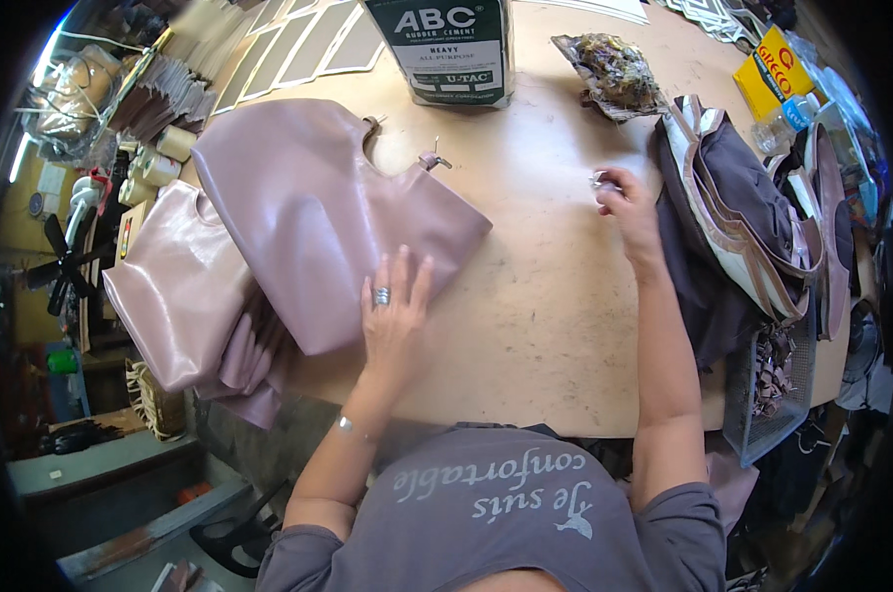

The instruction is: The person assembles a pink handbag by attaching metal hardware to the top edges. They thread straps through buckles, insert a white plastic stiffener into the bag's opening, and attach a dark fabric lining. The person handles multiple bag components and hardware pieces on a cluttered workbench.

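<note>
My left hand (393, 314) lies with its fingers spread on the lower part of a mauve leather bag body (298, 212). The bag body is tilted on the table, with a curved opening at its top and a small strap tab with a metal buckle (436, 160) at its upper right. Under it, to the left, more mauve leather bag bodies (175, 286) are piled at the table's edge. My right hand (624, 202) is raised on the right side, its fingers pinched together. Something small and whitish shows at the fingertips, too small to name.
Beyond the bag stands a green and white can (444, 64). A crumpled, glue-crusted clump (612, 77) lies to its right. Dark-lined bag pieces (727, 197) heap up on the right, above a mesh basket (796, 395) of small parts. Flat grey panels (303, 44) lie at the far left.
</note>
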A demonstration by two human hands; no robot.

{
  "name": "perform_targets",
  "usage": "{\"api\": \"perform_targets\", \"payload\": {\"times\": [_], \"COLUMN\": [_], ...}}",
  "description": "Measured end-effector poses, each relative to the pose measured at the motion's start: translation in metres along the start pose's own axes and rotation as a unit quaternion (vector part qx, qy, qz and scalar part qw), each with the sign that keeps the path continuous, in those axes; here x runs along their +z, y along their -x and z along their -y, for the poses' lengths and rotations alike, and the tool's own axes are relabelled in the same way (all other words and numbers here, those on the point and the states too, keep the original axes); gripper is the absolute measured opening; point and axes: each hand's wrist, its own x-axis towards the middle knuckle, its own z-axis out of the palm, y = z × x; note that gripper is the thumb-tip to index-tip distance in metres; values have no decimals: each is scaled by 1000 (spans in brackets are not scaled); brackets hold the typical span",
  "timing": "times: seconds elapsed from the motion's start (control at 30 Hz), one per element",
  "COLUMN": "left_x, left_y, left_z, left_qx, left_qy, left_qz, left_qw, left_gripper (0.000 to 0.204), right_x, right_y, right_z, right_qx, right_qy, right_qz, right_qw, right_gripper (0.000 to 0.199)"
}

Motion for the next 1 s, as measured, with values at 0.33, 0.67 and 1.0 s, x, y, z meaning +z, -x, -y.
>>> {"api": "perform_targets", "payload": {"times": [0.33,0.67,1.0], "left_x": [9,31,51], "left_y": [-25,-24,-14], "left_z": [26,-7,-92], "left_qx": [-125,34,195], "left_qy": [392,175,217], "left_qz": [-103,-48,-5], "left_qw": [906,983,956], "left_gripper": [38,43,41], "right_x": [-49,-183,-277], "right_y": [100,205,217], "right_z": [24,80,32], "right_qx": [52,-110,-69], "right_qy": [-223,209,489], "right_qz": [-28,-347,-324], "right_qw": [973,908,807], "right_gripper": [12,17,9]}}
